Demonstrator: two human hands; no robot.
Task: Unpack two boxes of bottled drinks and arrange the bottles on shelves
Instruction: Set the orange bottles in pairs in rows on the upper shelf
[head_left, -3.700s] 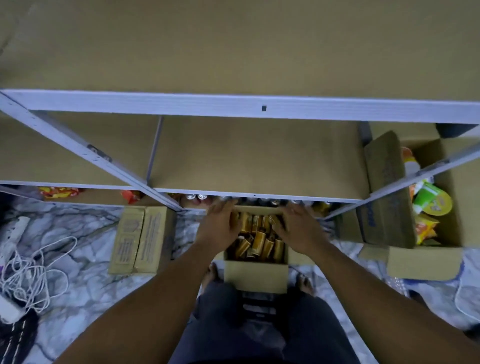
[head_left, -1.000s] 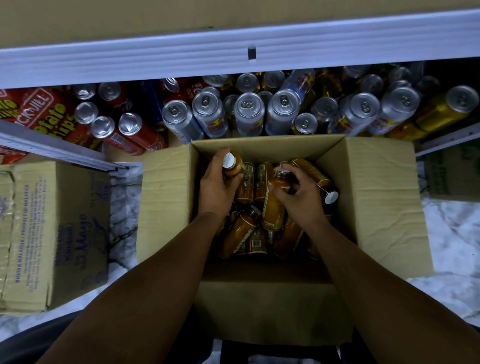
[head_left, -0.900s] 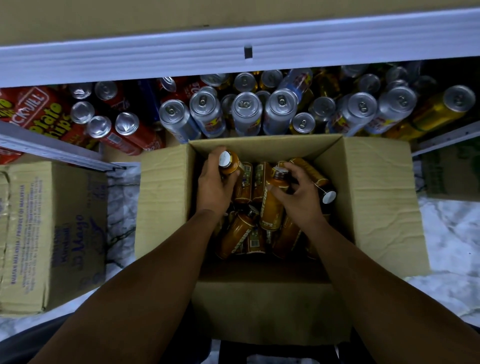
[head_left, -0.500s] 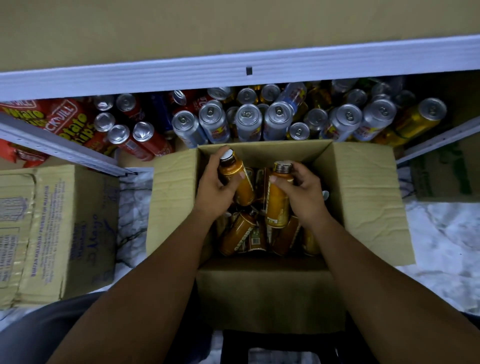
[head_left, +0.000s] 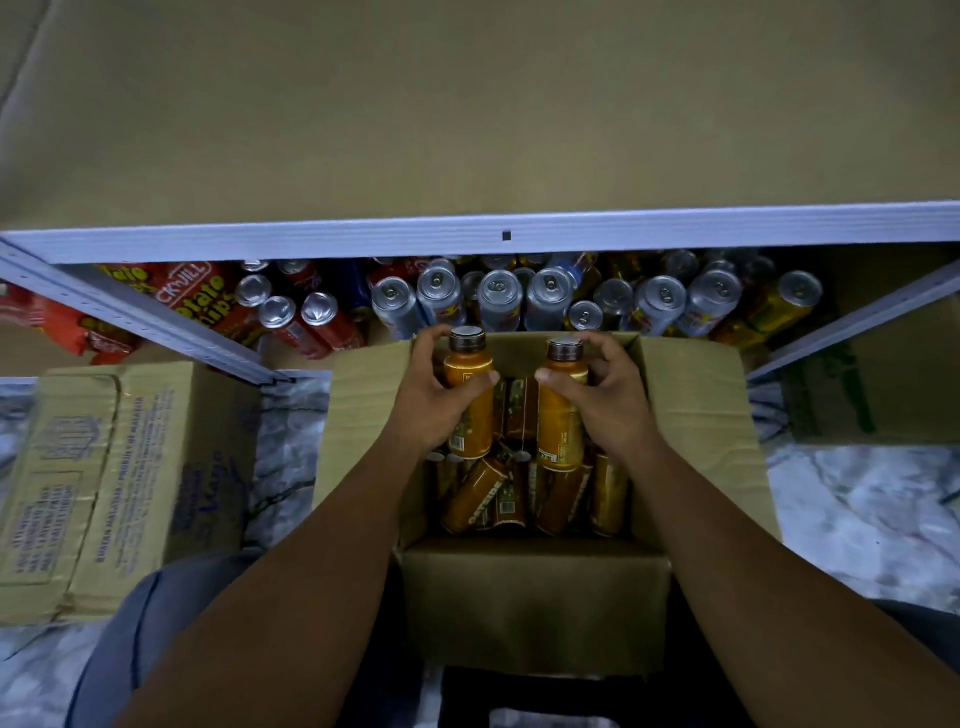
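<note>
Centre of the frame, above the open box (head_left: 696, 415) — the left hand (head_left: 431, 402) has its fingers (head_left: 480, 381) clamped round an orange bottle (head_left: 467, 364), the right hand (head_left: 613, 400) likewise round a second bottle (head_left: 561, 415), both upright, side by side. Loose bottles (head_left: 483, 499) lie in the box beneath; cans (head_left: 498, 301) crowd the shelf (head_left: 467, 236) just above.

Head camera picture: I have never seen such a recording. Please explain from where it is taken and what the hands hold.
There is no machine: a person wears one camera on the head, looking down at their own arms. The left hand grips one orange bottle, the right hand grips a second bottle, both upright over an open cardboard box holding more bottles. Behind it, drink cans stand on a low shelf. A closed box lies at the left.
</note>
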